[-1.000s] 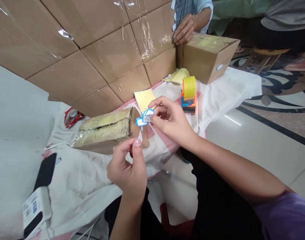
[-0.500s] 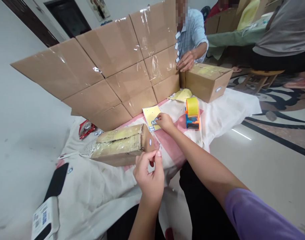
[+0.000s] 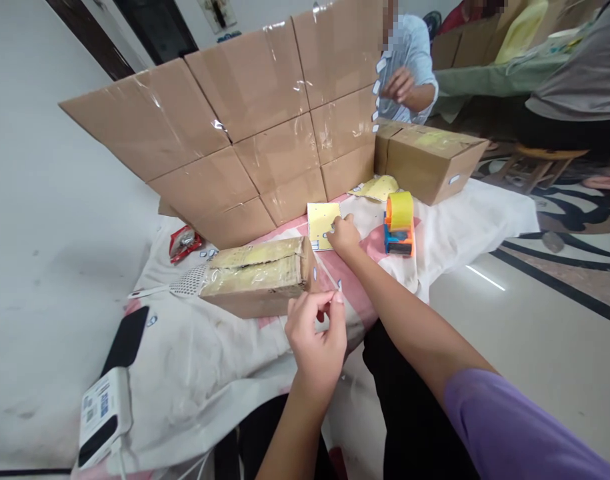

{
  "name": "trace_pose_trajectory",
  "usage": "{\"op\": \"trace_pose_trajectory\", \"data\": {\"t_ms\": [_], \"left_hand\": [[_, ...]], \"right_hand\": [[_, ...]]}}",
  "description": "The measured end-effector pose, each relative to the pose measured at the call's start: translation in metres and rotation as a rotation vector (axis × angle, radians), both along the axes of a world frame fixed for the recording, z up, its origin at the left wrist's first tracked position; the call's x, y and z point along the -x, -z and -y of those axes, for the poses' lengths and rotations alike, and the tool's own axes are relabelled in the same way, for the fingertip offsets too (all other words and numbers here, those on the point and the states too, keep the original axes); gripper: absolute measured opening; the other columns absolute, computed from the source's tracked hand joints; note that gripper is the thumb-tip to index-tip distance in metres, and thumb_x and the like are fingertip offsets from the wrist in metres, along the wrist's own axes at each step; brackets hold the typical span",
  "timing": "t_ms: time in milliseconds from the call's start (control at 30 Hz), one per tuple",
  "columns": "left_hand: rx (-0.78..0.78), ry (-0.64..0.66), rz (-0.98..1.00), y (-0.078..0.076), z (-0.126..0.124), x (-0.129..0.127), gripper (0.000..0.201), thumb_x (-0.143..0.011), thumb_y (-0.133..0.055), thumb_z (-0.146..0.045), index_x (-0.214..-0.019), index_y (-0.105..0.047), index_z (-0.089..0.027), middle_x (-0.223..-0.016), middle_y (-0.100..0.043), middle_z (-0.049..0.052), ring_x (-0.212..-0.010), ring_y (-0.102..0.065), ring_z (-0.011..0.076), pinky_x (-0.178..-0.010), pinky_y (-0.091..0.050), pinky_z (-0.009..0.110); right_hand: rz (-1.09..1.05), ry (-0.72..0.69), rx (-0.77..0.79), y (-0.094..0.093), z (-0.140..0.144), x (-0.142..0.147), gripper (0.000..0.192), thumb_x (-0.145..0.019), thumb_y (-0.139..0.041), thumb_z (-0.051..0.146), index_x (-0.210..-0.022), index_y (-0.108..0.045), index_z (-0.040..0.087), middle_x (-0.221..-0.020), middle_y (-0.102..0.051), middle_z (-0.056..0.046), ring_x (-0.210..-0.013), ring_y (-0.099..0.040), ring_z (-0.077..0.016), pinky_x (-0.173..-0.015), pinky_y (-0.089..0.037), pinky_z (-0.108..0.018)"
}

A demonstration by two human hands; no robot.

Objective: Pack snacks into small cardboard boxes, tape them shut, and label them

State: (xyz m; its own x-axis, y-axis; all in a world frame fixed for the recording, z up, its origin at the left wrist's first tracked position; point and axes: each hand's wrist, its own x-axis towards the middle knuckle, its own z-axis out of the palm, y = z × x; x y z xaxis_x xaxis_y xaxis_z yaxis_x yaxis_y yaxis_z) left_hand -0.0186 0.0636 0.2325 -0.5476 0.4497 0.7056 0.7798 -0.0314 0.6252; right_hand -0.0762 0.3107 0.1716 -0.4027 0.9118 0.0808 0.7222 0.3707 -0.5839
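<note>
My left hand point(image 3: 315, 337) hovers near me with thumb and forefinger pinched on a tiny white sticker point(image 3: 339, 285). My right hand point(image 3: 343, 235) is stretched forward and rests on a yellow sticker sheet point(image 3: 321, 221) lying on the white cloth; its fingertips touch the sheet's lower right part, and whether they grip a sticker is hidden. A taped cardboard box point(image 3: 257, 275) lies on its side just left of both hands, with small stickers on its end face.
A yellow tape roll in an orange-blue dispenser point(image 3: 399, 223) stands right of the sheet. A tall wall of taped cartons point(image 3: 245, 133) rises behind. Another person's hand point(image 3: 397, 85) hovers above a carton point(image 3: 429, 162). A white label printer point(image 3: 105, 413) and black phone point(image 3: 127, 340) lie left.
My right hand went from holding blue-edged stickers in front of me to reaching out and pressing on the yellow sheet. My left hand kept its pinch. The other person's hand lifted off the carton.
</note>
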Motion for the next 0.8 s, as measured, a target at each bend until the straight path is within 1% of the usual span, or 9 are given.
{"op": "trace_pose_trajectory", "data": {"t_ms": [67, 200, 267, 333, 467, 600, 633, 700, 800], "left_hand": [[-0.001, 0.001, 0.004, 0.0, 0.001, 0.001, 0.009, -0.089, -0.063, -0.016, -0.081, -0.065, -0.021, -0.063, -0.056, -0.005, -0.059, -0.049, 0.0107, -0.067, -0.043, 0.026], [-0.011, 0.004, -0.011, -0.002, 0.002, 0.004, 0.009, -0.089, -0.064, -0.014, -0.082, -0.064, -0.021, -0.063, -0.055, -0.006, -0.059, -0.048, 0.0103, -0.067, -0.041, 0.026], [-0.019, 0.006, -0.016, -0.002, 0.001, 0.004, 0.009, -0.089, -0.064, -0.014, -0.083, -0.064, -0.021, -0.063, -0.056, -0.006, -0.059, -0.049, 0.0102, -0.067, -0.041, 0.026], [-0.02, 0.01, -0.016, -0.002, 0.0, 0.003, 0.009, -0.089, -0.063, -0.014, -0.084, -0.064, -0.021, -0.063, -0.056, -0.006, -0.059, -0.049, 0.0101, -0.067, -0.041, 0.026], [-0.011, 0.023, -0.023, -0.002, -0.002, 0.002, 0.008, -0.089, -0.063, -0.013, -0.084, -0.064, -0.02, -0.062, -0.056, -0.006, -0.059, -0.049, 0.0099, -0.068, -0.041, 0.026], [-0.007, 0.025, -0.02, -0.002, -0.004, 0.002, 0.009, -0.089, -0.063, -0.014, -0.082, -0.064, -0.02, -0.061, -0.056, -0.006, -0.059, -0.05, 0.0103, -0.067, -0.041, 0.026], [-0.007, 0.024, -0.017, -0.002, -0.004, 0.001, 0.009, -0.089, -0.063, -0.015, -0.082, -0.064, -0.02, -0.06, -0.054, -0.006, -0.058, -0.05, 0.0103, -0.067, -0.041, 0.026], [-0.003, 0.025, -0.019, -0.002, -0.004, 0.001, 0.008, -0.089, -0.063, -0.016, -0.082, -0.064, -0.02, -0.058, -0.051, -0.007, -0.057, -0.049, 0.0102, -0.066, -0.041, 0.026], [0.014, 0.02, -0.032, -0.001, -0.004, 0.002, 0.008, -0.09, -0.064, -0.018, -0.082, -0.065, -0.02, -0.058, -0.05, -0.007, -0.057, -0.048, 0.01, -0.066, -0.041, 0.026]], "right_hand": [[-0.074, -0.012, -0.004, 0.006, -0.005, -0.003, 0.036, -0.087, -0.058, 0.019, -0.123, -0.062, 0.018, -0.119, -0.063, -0.013, -0.097, -0.066, -0.025, -0.075, -0.049, -0.033], [-0.253, -0.01, 0.027, 0.015, -0.018, -0.011, 0.025, -0.091, -0.051, 0.02, -0.109, -0.068, 0.02, -0.099, -0.071, -0.007, -0.091, -0.064, -0.023, -0.073, -0.045, -0.031], [-0.338, -0.024, 0.024, 0.016, -0.022, -0.014, 0.023, -0.092, -0.052, 0.025, -0.103, -0.071, 0.018, -0.096, -0.071, -0.007, -0.087, -0.063, -0.0215, -0.074, -0.044, -0.03], [-0.368, -0.062, 0.008, 0.015, -0.025, -0.015, 0.023, -0.091, -0.054, 0.029, -0.097, -0.072, 0.017, -0.099, -0.07, -0.008, -0.09, -0.061, -0.0215, -0.078, -0.044, -0.031], [-0.223, -0.08, -0.047, 0.014, -0.021, -0.013, 0.021, -0.089, -0.059, 0.033, -0.087, -0.075, 0.02, -0.112, -0.065, -0.01, -0.111, -0.05, -0.0293, -0.092, -0.038, -0.04], [-0.055, -0.103, -0.109, 0.015, -0.014, -0.008, 0.016, -0.088, -0.061, 0.028, -0.083, -0.074, 0.02, -0.115, -0.06, -0.012, -0.113, -0.044, -0.0328, -0.093, -0.033, -0.046], [-0.024, -0.1, -0.128, 0.015, -0.012, -0.007, 0.014, -0.088, -0.062, 0.026, -0.085, -0.073, 0.019, -0.115, -0.059, -0.013, -0.113, -0.044, -0.0327, -0.094, -0.033, -0.046], [0.007, -0.045, -0.168, 0.015, -0.008, -0.005, 0.015, -0.087, -0.064, 0.026, -0.097, -0.07, 0.016, -0.117, -0.057, -0.015, -0.113, -0.044, -0.0328, -0.094, -0.033, -0.045], [0.006, 0.055, -0.223, 0.014, -0.005, -0.003, 0.035, -0.084, -0.069, 0.028, -0.115, -0.061, 0.012, -0.121, -0.056, -0.019, -0.114, -0.044, -0.0339, -0.093, -0.034, -0.044]]}}
